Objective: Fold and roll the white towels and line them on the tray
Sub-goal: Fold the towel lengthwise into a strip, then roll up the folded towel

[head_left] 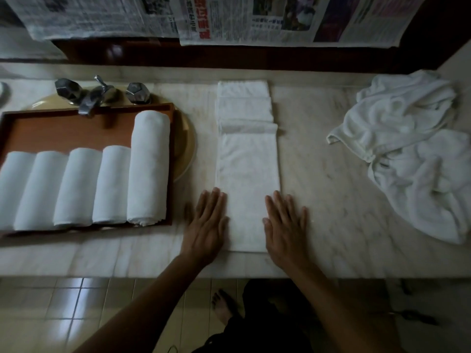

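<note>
Touching one towel (248, 174), left hand (207, 225), right hand (285, 225), five rolls (109, 184), one tray (63, 133)

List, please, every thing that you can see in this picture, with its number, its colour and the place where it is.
rolled towels: five in view, white, side by side on the tray; the rightmost is longer
tray: one, brown, at the counter's left, over the basin
folded towel: one, white, a long flat strip at the counter's middle
towel pile: number cannot be told, white, crumpled at the counter's right
tap: one with two knobs, silver, behind the tray
basin: one, pale yellow, under the tray
counter: one, pale marble
newspapers: several sheets, hung along the top
foot: one, bare, on the tiled floor
left hand: flat, at the folded towel's left edge
right hand: flat, at its right edge
</note>
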Demonstrator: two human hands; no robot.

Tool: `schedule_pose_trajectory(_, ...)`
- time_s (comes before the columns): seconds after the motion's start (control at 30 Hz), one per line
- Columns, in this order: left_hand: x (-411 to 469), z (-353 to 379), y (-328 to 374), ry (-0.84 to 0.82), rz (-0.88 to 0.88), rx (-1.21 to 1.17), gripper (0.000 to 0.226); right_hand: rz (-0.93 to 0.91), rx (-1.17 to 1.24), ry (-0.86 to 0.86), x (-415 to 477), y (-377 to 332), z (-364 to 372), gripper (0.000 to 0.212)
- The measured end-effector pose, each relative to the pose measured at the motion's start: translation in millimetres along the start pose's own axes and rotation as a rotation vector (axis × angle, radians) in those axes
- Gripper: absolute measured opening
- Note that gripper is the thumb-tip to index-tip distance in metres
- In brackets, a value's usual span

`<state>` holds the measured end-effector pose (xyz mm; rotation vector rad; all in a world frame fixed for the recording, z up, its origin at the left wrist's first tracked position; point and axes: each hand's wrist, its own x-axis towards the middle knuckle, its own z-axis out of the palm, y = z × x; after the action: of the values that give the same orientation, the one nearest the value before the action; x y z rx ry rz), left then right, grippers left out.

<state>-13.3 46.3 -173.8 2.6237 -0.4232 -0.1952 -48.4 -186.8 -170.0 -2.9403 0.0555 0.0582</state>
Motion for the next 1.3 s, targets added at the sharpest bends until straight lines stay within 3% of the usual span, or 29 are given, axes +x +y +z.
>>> schedule_pose_trajectory(0.13, -24, -4, -12, 0.093, -0.051, 0.006, 0.060, 0.028, 0.075, 0.036, -18, 5, -5, 0.062)
schedule_pose_trajectory(0.23, -54, -12, 7, 0.137, -0.084, -0.044, 0.057, -0.099, 0.172, 0.075, -43, 1, -12, 0.057)
schedule_pose_trajectory(0.4, -101, 6, 9, -0.040, 0.267, 0.032, 0.049, -0.370, 0.095, -0.012, -92, 2, 7, 0.058)
schedule_pose_trajectory(0.53, -105, -4, 3, -0.093, 0.332, 0.041, 0.049, -0.451, 0.132, 0.035, -100, 14, 9, 0.055)
schedule_pose_trajectory(0.7, -113, -16, 7, -0.114, 0.385, 0.053, 0.056, -0.485, 0.217, 0.191, -109, 25, 9, 0.035)
schedule_pose_trajectory(0.87, -115, -20, 12, -0.056, 0.404, 0.065, 0.040, -0.508, 0.220, 0.223, -107, 26, -3, 0.024)
schedule_pose_trajectory(1.03, -111, -27, 15, -0.066, 0.302, 0.069, 0.038, -0.419, 0.289, 0.124, -102, 30, -13, 0.019)
schedule_pose_trajectory(1.3, -93, -42, 28, -0.028, -0.152, -0.272, 0.011, -0.052, 0.450, -0.135, -83, 33, -44, 0.014)
